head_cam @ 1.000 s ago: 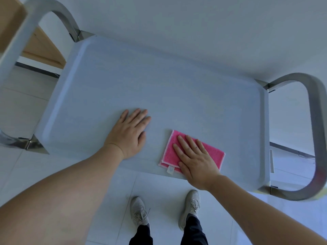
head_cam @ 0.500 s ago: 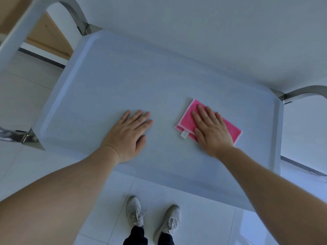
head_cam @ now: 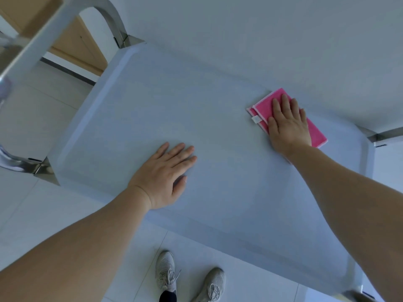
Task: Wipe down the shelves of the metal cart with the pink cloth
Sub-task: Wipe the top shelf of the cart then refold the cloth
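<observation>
The metal cart's top shelf (head_cam: 135, 118) is a pale grey tray with a raised rim, filling the middle of the head view. A folded pink cloth (head_cam: 263, 105) with a small white tag lies flat near the shelf's far right edge. My right hand (head_cam: 287, 125) presses flat on the cloth, fingers together and pointing away from me. My left hand (head_cam: 165, 173) rests flat on the bare shelf near its front edge, palm down, fingers spread a little, holding nothing.
A curved metal cart handle (head_cam: 109, 20) rises at the far left, another frame tube (head_cam: 386, 134) shows at the right. A white wall runs right behind the cart. Wooden furniture (head_cam: 72, 40) stands at the upper left. My shoes (head_cam: 165, 273) stand on white floor tiles below.
My right hand has slid the pink cloth from the shelf's front edge away from me to its far right side. The left hand stayed planted on the shelf.
</observation>
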`<state>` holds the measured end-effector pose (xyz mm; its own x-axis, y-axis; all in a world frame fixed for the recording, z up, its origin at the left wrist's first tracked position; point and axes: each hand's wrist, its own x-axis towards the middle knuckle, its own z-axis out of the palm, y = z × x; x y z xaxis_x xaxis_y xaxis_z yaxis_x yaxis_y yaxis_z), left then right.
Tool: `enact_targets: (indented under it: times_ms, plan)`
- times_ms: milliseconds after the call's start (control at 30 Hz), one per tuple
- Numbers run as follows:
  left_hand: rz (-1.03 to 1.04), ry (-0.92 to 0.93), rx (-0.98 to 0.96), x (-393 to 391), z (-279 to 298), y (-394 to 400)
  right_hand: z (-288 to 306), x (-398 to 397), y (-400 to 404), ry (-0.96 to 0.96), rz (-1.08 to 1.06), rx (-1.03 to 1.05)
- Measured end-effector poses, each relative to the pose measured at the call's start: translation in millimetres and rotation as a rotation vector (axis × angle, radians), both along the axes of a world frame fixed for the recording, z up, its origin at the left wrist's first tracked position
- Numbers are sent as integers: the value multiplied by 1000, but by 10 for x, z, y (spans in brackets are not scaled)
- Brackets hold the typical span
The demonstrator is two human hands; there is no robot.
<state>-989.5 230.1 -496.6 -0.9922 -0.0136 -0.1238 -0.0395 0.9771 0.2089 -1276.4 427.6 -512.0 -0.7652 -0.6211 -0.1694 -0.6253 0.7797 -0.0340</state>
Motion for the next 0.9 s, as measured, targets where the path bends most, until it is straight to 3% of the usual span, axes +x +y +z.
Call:
enact_targets:
  times_ms: [400,900]
  plan:
    - [4,14,-9,3,7,28,-10,42,-308,8,100,-6]
    - [12,17,13,21,-31,-8,34,1527,80,-101,309,69]
